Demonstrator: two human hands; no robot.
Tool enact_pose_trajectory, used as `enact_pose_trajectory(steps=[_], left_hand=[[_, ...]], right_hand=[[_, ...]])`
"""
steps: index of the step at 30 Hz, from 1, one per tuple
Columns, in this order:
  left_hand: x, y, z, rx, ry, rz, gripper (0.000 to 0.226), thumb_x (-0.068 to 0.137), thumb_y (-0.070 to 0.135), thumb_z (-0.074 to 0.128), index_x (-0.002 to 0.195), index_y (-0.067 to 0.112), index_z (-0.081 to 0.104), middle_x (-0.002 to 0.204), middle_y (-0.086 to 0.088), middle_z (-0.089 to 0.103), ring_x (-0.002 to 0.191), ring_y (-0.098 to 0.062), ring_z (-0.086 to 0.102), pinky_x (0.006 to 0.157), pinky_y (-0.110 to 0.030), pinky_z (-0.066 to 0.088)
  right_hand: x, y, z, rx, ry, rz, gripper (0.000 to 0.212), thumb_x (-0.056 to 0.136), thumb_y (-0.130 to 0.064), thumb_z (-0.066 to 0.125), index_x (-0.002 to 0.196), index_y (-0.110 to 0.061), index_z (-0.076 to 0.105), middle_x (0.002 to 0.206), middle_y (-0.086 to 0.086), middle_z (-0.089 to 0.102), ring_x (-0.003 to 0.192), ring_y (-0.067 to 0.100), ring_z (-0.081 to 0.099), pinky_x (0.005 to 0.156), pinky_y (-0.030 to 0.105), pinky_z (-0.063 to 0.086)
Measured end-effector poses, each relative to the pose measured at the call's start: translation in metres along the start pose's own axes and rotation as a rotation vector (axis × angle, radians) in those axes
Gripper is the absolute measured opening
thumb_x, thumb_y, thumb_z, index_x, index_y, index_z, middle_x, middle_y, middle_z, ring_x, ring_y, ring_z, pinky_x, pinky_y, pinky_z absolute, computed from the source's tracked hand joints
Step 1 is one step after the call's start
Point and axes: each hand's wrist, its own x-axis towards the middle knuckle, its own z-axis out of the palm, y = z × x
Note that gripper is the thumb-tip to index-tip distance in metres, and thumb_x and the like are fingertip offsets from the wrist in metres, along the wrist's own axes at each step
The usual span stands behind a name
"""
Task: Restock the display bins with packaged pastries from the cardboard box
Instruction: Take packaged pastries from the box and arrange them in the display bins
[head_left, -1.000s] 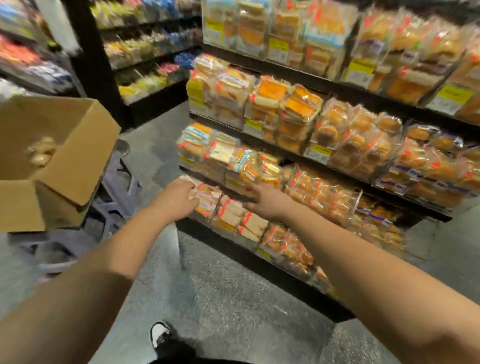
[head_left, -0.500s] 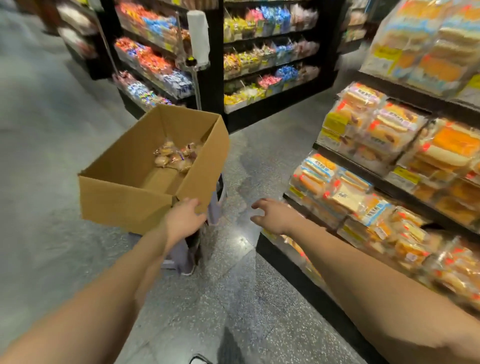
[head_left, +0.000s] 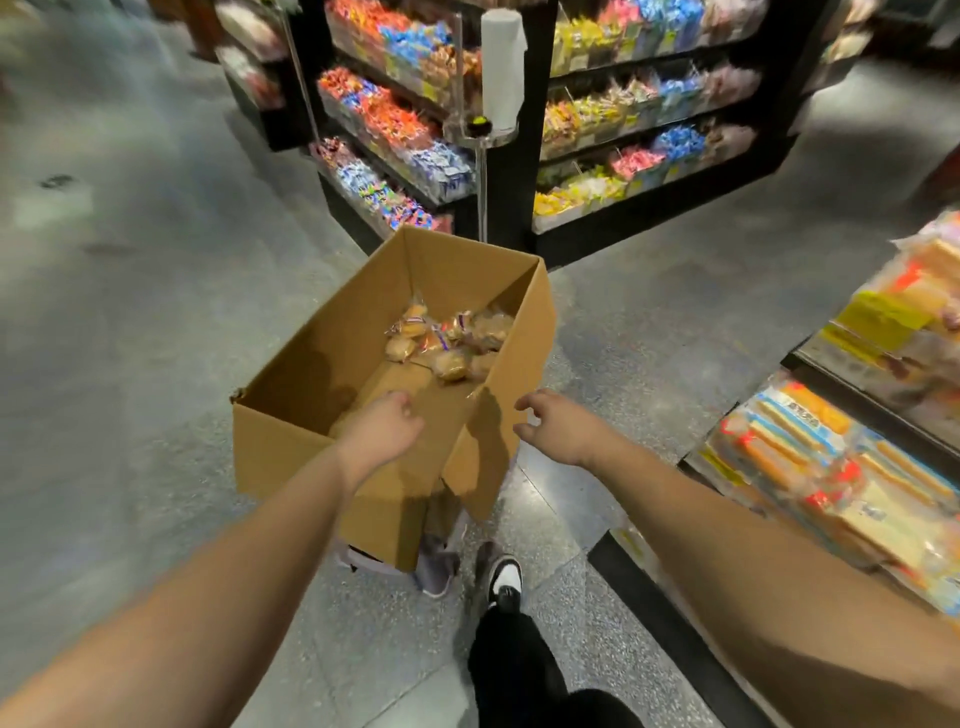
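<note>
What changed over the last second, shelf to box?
Both hands left the bottom-shelf packs as the person turned to the cardboard box. The left hand now reaches over its near edge; the right hand hovers beside it. Both hold nothing. The pastries lie unmoved at the far end.

Box (head_left: 291, 457): matt brown cardboard, plain. Pastries (head_left: 447, 340): clear glossy plastic wrap. Floor (head_left: 130, 322): polished speckled grey stone, faint sheen. Shelving (head_left: 524, 171): matt black. Shelf packs (head_left: 831, 467): shiny film wrappers. Shoe (head_left: 505, 577): smooth black-and-white upper.
</note>
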Motion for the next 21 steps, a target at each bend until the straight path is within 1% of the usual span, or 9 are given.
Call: enact_pose_trajectory(steps=[2, 6, 9, 12, 13, 15, 17, 19, 21], left_hand=[[0.036, -0.002, -0.005, -0.042, 0.012, -0.031, 0.044, 0.097, 0.028, 0.05, 0.139, 0.015, 0.051, 0.137, -0.006, 0.054, 0.109, -0.024, 0.06, 0.086, -0.029, 0.047], [0.117, -0.005, -0.018, -0.141, 0.024, -0.111, 0.04, 0.094, 0.031, 0.053, 0.132, 0.017, 0.055, 0.115, -0.004, 0.064, 0.095, -0.021, 0.062, 0.071, -0.029, 0.043], [0.181, -0.006, -0.027, -0.146, 0.02, -0.15, 0.038, 0.094, 0.028, 0.055, 0.13, 0.017, 0.058, 0.123, -0.006, 0.064, 0.094, -0.02, 0.059, 0.075, -0.029, 0.044], [0.238, -0.008, -0.029, -0.139, 0.0, -0.219, 0.037, 0.094, 0.028, 0.055, 0.128, 0.015, 0.059, 0.121, -0.007, 0.063, 0.097, -0.021, 0.058, 0.078, -0.028, 0.044], [0.255, -0.008, -0.028, -0.145, -0.008, -0.248, 0.035, 0.094, 0.028, 0.055, 0.126, 0.014, 0.059, 0.118, -0.007, 0.063, 0.096, -0.022, 0.058, 0.076, -0.028, 0.043], [0.288, -0.012, -0.025, -0.21, -0.02, -0.322, 0.028, 0.095, 0.027, 0.054, 0.12, 0.016, 0.059, 0.103, -0.003, 0.063, 0.09, -0.022, 0.059, 0.072, -0.029, 0.043], [0.318, -0.018, -0.019, -0.365, -0.016, -0.428, 0.018, 0.096, 0.027, 0.055, 0.11, 0.018, 0.057, 0.091, 0.001, 0.061, 0.085, -0.021, 0.059, 0.074, -0.033, 0.048], [0.348, -0.026, -0.011, -0.546, 0.005, -0.521, 0.017, 0.096, 0.031, 0.055, 0.105, 0.016, 0.057, 0.094, -0.003, 0.062, 0.09, -0.024, 0.061, 0.082, -0.037, 0.052], [0.38, -0.035, -0.002, -0.687, 0.007, -0.58, 0.02, 0.095, 0.031, 0.054, 0.104, 0.014, 0.057, 0.099, -0.007, 0.063, 0.086, -0.026, 0.061, 0.077, -0.038, 0.051]], right_hand=[[0.04, -0.001, -0.004, 0.003, 0.02, -0.016, 0.044, 0.1, -0.034, 0.054, 0.141, -0.018, 0.052, 0.144, 0.005, 0.048, 0.123, 0.023, 0.054, 0.096, 0.029, 0.041], [0.132, 0.0, -0.013, 0.013, -0.007, -0.032, 0.038, 0.098, -0.029, 0.053, 0.134, -0.015, 0.056, 0.134, 0.008, 0.055, 0.122, 0.028, 0.054, 0.091, 0.029, 0.041], [0.208, 0.002, -0.023, 0.007, -0.073, -0.032, 0.037, 0.099, -0.029, 0.053, 0.131, -0.011, 0.058, 0.137, 0.01, 0.056, 0.125, 0.027, 0.052, 0.097, 0.03, 0.041], [0.272, 0.01, -0.031, -0.058, -0.154, -0.014, 0.037, 0.1, -0.035, 0.049, 0.129, -0.014, 0.059, 0.135, 0.008, 0.055, 0.12, 0.026, 0.054, 0.097, 0.037, 0.047], [0.293, 0.013, -0.033, -0.077, -0.179, -0.015, 0.037, 0.1, -0.033, 0.048, 0.129, -0.014, 0.059, 0.134, 0.008, 0.056, 0.118, 0.026, 0.055, 0.096, 0.038, 0.048], [0.332, 0.021, -0.035, -0.112, -0.216, -0.018, 0.039, 0.099, -0.031, 0.047, 0.132, -0.014, 0.058, 0.134, 0.008, 0.056, 0.117, 0.026, 0.056, 0.095, 0.038, 0.05], [0.368, 0.028, -0.035, -0.142, -0.239, -0.017, 0.04, 0.1, -0.031, 0.047, 0.135, -0.015, 0.056, 0.134, 0.006, 0.057, 0.117, 0.025, 0.056, 0.091, 0.035, 0.049], [0.403, 0.032, -0.032, -0.174, -0.269, -0.02, 0.037, 0.101, -0.029, 0.045, 0.131, -0.014, 0.058, 0.123, 0.005, 0.06, 0.11, 0.025, 0.058, 0.081, 0.033, 0.047], [0.439, 0.037, -0.029, -0.193, -0.291, -0.005, 0.028, 0.101, -0.027, 0.045, 0.118, -0.013, 0.061, 0.1, 0.002, 0.059, 0.097, 0.025, 0.058, 0.069, 0.031, 0.043]])
